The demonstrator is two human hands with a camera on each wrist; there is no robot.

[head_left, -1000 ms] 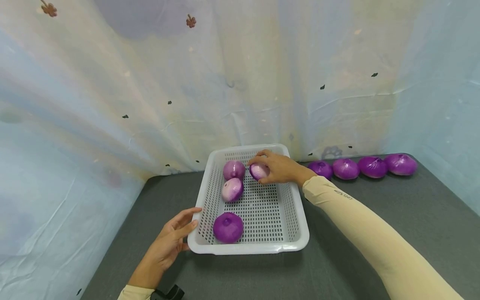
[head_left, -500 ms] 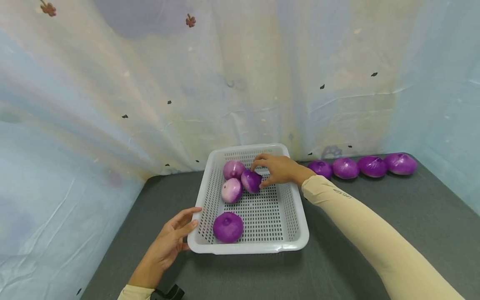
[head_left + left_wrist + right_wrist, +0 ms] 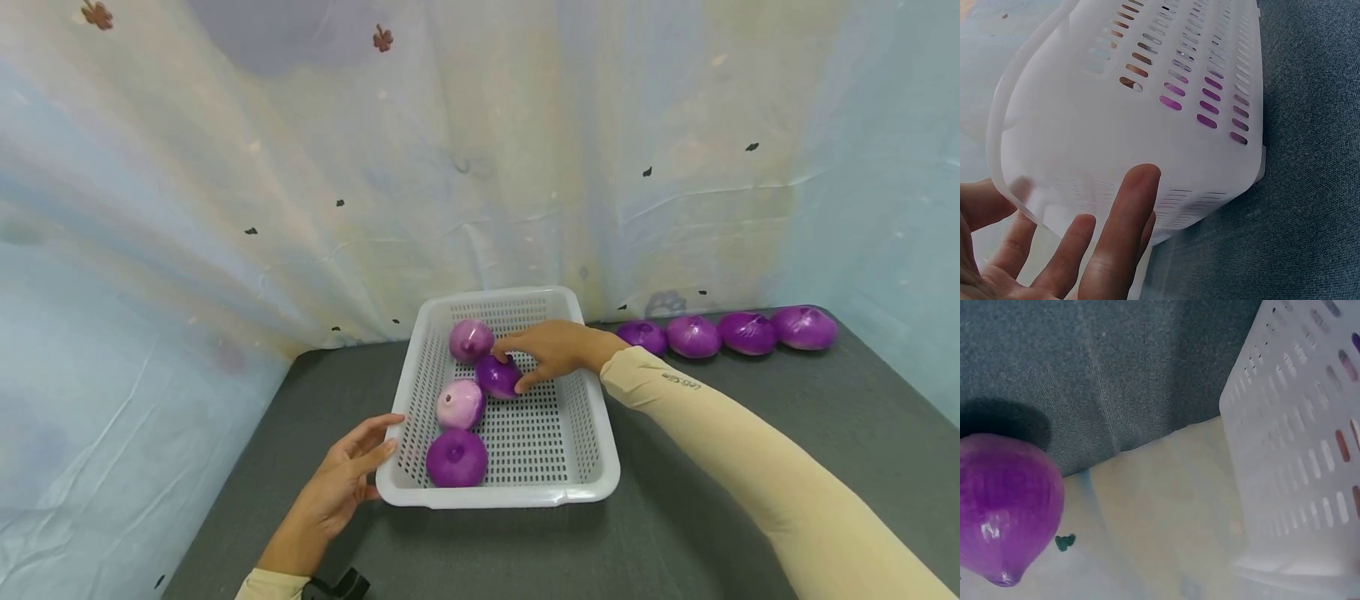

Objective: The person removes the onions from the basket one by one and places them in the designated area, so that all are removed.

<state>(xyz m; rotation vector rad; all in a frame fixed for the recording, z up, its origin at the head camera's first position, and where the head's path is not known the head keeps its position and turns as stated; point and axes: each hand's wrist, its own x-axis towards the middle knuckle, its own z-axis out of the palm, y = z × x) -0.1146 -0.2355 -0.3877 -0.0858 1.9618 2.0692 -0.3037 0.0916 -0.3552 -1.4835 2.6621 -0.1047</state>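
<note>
Curtain (image 3: 480, 150): pale blue, cream and lilac cloth, hanging behind and at the sides
Table (image 3: 525, 550): dark grey, its far edge along the curtain
Basket (image 3: 495, 497): white slotted plastic, standing upright on the table
Sleeves (image 3: 720, 442): cream, on both arms, the right one with small lettering, its cuff just beside the basket's right wall
Right hand (image 3: 555, 346): over the basket, thumb and fingers curled partway, holding the dark onion (image 3: 495, 379)
Left hand (image 3: 345, 479): loosely spread, fingers fairly straight, thumb and a fingertip touching the basket's left rim, not wrapped round it
Row onions (image 3: 748, 335): four, purple, side by side on the table to the right of the basket, the first partly behind the right sleeve
Front onion (image 3: 456, 462): purple, in the basket's near left corner
Pale onion (image 3: 459, 405): whitish pink, against the front onion
Dark onion: in the basket, under the right hand's fingers, between the pale onion and the lilac onion (image 3: 469, 341)
Lilac onion: glossy, farthest back in the basket
Black wristpiece (image 3: 341, 586): at the left wrist
</note>
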